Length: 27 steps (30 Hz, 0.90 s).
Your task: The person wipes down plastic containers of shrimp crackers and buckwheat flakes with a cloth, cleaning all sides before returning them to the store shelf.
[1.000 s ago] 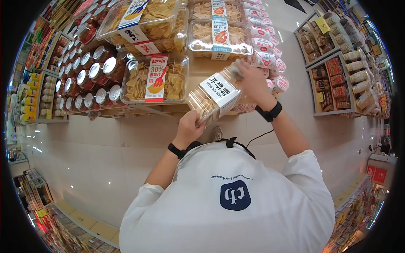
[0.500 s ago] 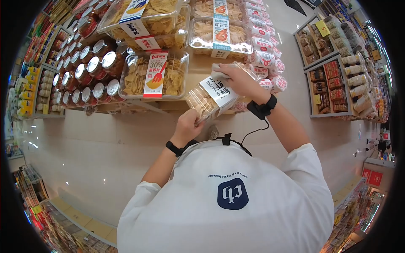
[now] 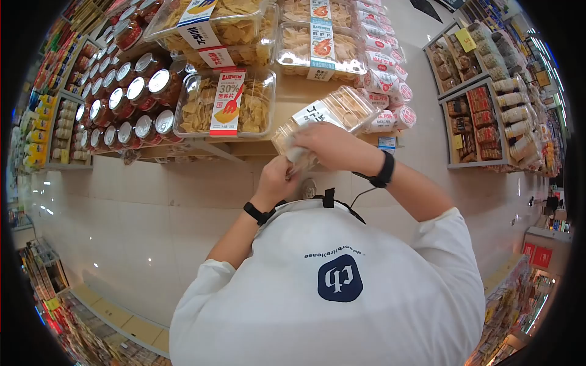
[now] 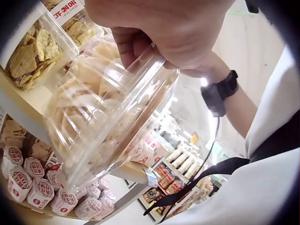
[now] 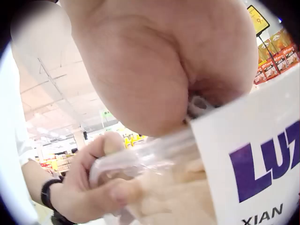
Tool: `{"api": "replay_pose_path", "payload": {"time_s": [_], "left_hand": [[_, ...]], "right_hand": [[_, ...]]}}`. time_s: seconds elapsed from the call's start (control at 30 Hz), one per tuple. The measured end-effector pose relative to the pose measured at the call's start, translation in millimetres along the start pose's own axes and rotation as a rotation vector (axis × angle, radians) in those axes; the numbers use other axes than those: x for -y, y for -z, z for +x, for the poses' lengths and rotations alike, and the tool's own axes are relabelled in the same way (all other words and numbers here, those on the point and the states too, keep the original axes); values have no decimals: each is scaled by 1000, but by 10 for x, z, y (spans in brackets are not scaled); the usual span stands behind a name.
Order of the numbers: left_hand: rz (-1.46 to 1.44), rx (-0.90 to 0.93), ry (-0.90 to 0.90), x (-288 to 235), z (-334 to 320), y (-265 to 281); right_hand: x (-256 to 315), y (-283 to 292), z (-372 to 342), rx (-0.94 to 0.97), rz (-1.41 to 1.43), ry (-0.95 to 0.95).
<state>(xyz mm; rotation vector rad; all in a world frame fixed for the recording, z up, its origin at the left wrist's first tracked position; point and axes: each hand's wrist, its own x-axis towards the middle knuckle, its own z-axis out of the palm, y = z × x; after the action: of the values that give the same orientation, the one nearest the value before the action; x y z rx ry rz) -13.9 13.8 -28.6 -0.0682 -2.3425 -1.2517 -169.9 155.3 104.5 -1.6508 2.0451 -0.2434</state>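
A clear plastic box of pale chips point(image 3: 353, 105), with a white label band, is tilted at the front of the display. My left hand point(image 3: 273, 182) grips its near left corner; in the left wrist view, curled fingers point(image 4: 129, 49) hold the box's rim. My right hand point(image 3: 332, 146) reaches across the box top and holds a crumpled white cloth point(image 3: 297, 154) against it near the left hand. In the right wrist view the palm hides most of the cloth, while the printed label point(image 5: 255, 159) shows beside it.
To the left on the display sit a box of yellow chips point(image 3: 229, 110) and rows of lidded jars point(image 3: 139, 91). Boxes of shrimp chips point(image 3: 320, 52) are stacked behind. White-and-red wrapped packs point(image 3: 397, 119) line the right side. A cable hangs from the right wrist's band point(image 3: 384, 169).
My right hand has swept the cloth from the box's far right end across the label to the near left corner. My left hand keeps its grip there.
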Motion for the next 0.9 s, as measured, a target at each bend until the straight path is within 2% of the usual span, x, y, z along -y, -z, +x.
{"api": "replay_pose_path", "payload": {"time_s": [0.07,0.17,0.2,0.27,0.37,0.4,0.43,0.5,0.57,0.63,0.67,0.7,0.73,0.77,0.83,0.87,0.9], "left_hand": [[-27,-2,4,-2,56,13],[-40,2,-42,22,72,22],[-45,3,-45,40,46,-3],[-55,-117,-68,92,13,-94],[-75,-125,-113,104,-6,-107],[-94,-127,-110,83,5,-123],[-102,-158,-141,55,14,-138],[-117,-193,-172,-29,29,-150],[-215,-275,-126,-128,40,-104],[-238,-298,-95,-279,40,17],[-258,-324,-60,-344,38,84],[-252,-316,-73,-375,38,150],[-283,-325,5,-388,41,226],[-312,-336,82,-417,52,292],[-369,-365,112,-552,113,397],[-438,-402,159,-607,132,418],[-423,-397,146,-602,121,430]], "right_hand": [[-95,-263,277,-533,-82,153],[-183,-382,535,-618,-128,94],[-124,-317,490,-618,-130,89],[55,-66,281,-137,167,-109],[162,16,-183,-143,234,-64],[128,-17,-274,-297,226,-2],[98,-33,-375,-287,223,-18],[27,-3,-559,-740,613,-167],[-216,96,-810,-1095,417,65],[-388,10,-1176,-1529,697,-440],[-500,-10,-1344,-1543,701,-437],[-631,-5,-1493,-1636,631,-471],[-730,-31,-1605,-1729,560,-503],[-803,-110,-1687,-1746,567,-495],[-958,-353,-1812,-1443,1054,-555],[-1022,-522,-1832,-1246,1139,-549],[-838,-556,-1742,-1239,1153,-420]]}}
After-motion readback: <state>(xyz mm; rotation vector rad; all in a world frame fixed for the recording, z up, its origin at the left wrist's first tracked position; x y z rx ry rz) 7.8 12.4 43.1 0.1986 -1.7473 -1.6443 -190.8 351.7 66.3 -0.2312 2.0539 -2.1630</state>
